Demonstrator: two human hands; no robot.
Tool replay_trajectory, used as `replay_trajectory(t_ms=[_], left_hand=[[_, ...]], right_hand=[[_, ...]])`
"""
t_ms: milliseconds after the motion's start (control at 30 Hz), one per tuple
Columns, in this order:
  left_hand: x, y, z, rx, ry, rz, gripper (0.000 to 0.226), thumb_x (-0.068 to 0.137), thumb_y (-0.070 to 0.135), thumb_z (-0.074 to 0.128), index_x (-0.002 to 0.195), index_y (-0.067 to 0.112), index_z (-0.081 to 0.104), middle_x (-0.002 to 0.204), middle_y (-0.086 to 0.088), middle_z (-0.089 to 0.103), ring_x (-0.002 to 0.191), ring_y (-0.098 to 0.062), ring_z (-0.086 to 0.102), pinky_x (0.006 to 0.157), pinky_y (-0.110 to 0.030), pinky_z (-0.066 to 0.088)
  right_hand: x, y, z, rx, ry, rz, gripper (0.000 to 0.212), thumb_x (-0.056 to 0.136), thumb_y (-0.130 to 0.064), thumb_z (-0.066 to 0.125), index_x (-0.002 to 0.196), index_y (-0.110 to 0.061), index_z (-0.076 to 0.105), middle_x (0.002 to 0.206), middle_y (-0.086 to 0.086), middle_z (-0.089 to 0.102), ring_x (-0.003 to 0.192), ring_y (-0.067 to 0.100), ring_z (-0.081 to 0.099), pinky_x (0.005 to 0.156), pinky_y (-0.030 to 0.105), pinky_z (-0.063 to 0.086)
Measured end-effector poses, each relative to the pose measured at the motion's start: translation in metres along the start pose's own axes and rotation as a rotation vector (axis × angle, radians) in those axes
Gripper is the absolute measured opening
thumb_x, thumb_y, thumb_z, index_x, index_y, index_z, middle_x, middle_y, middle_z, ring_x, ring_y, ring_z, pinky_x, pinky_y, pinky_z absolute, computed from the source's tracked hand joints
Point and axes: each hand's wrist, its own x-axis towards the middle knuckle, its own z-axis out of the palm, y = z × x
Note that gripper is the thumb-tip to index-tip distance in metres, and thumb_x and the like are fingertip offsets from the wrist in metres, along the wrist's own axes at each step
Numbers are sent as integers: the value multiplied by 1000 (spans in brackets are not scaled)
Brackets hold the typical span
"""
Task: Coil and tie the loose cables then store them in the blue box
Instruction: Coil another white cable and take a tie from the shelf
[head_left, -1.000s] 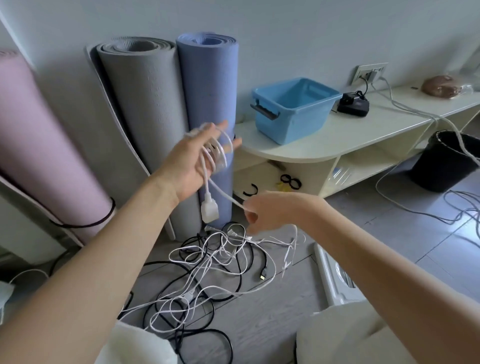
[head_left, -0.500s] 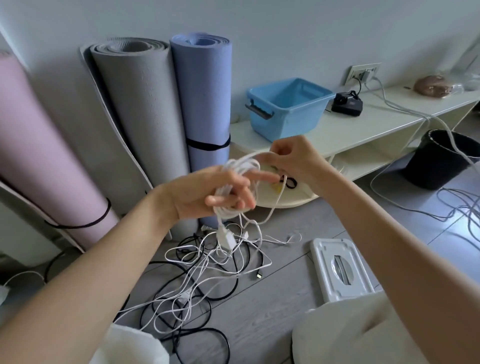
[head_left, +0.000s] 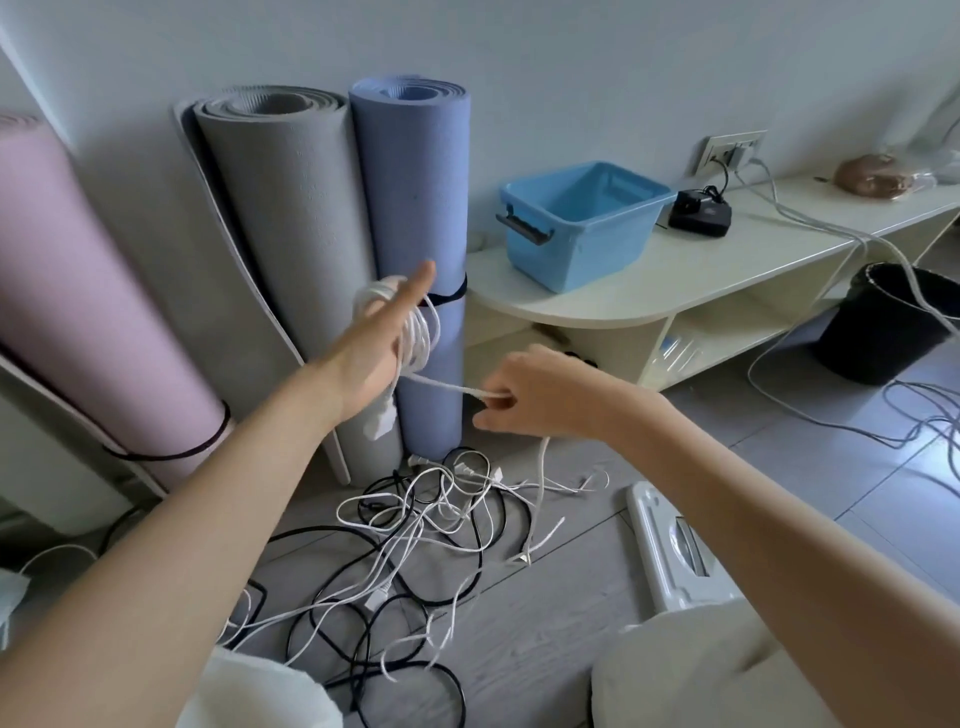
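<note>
Now the white cable (head_left: 415, 332) sits as a coil wrapped round the left hand (head_left: 371, 348), held up in front of the blue mat roll (head_left: 415, 208); fingers are straight, index pointing up and far, w/ a white plug dangling below the wrist. A taut strand runs right from the coil to the right hand (head_left: 524, 395), which pinches it btwn curled fingers; the rest drops from that hand to the floor, ending near a small connector. Half a sec ago the right hand was up high, above the left, laying a loop over it; it has since dropped lower and pulled out to the right, and the left hand has opened from curled to straight.

Below both hands, a tangle of loose cables (head_left: 415, 545), white and black, lies on the grey floor. Blue box (head_left: 582, 223) stands on the pale desk (head_left: 675, 280), far right of the hands, apart from them. Black charger (head_left: 698, 210) just right of the box. Grey mat roll (head_left: 280, 218) and pink mat roll (head_left: 78, 291) lean on the wall at left. Black bin (head_left: 893, 322) on the floor, far right.
</note>
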Motion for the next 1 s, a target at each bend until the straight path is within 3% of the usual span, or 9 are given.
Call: replay_trajectory(t_ms=[67,233,433,500,667,733,800,900,1000], left_hand=[[-5,-9,1,192,-110,-106,40,69,56,70,76,19,59,51,12,57,62,-13,57,78,-27,48],[-27,-14,14,713,-648,-382,34,91,19,58,123,14,47,84,1,73,63,-9,62,70,-22,50],[-34,5,12,162,-954,-181,21,81,33,65,96,23,75,116,-7,56,40,5,48,63,-15,35],[-29,8,11,-84,-1084,-103,40,87,35,57,125,22,59,113,7,67,48,6,52,65,-12,34],[-14,8,16,-478,-558,43,69,70,33,77,129,9,52,131,-4,58,114,-18,60,90,-27,51],[-11,6,15,-452,-318,44,78,54,41,84,120,13,55,123,2,62,110,-19,63,86,-27,54],[-6,-4,12,-225,-167,34,47,63,44,78,98,19,58,91,8,68,85,-8,68,82,-24,53],[-8,-18,14,203,-244,-23,48,76,54,66,82,9,52,51,7,51,54,-2,51,78,-23,41],[-17,-18,13,372,-503,-154,85,80,53,59,133,-8,33,92,-8,72,92,-5,67,93,-31,46]], right_hand=[[0,3,-9,-17,178,11,44,83,-28,57,50,-14,33,52,0,36,62,27,41,47,27,28],[2,27,-13,75,447,193,32,75,-14,60,50,-15,40,55,4,42,62,28,46,47,26,28],[3,51,-14,299,583,389,44,86,-23,59,46,-17,40,48,1,39,51,19,36,46,25,26],[6,53,-4,286,477,414,38,87,-23,56,52,-13,47,54,4,45,56,23,43,48,26,31],[10,23,17,199,112,215,44,87,-27,57,51,-15,35,52,-1,37,52,21,41,54,26,31],[9,9,24,82,-17,91,41,88,-30,56,54,-14,38,55,-2,37,58,23,43,53,25,30],[7,-1,26,-23,-20,-4,38,88,-29,53,57,-14,36,57,-2,38,67,27,46,50,25,27],[5,-1,13,-65,102,-79,38,84,-27,52,54,-15,32,56,-1,38,64,27,45,46,26,25],[1,7,-5,-66,216,-103,34,81,-28,57,55,-17,38,58,1,44,62,24,44,51,28,37]])
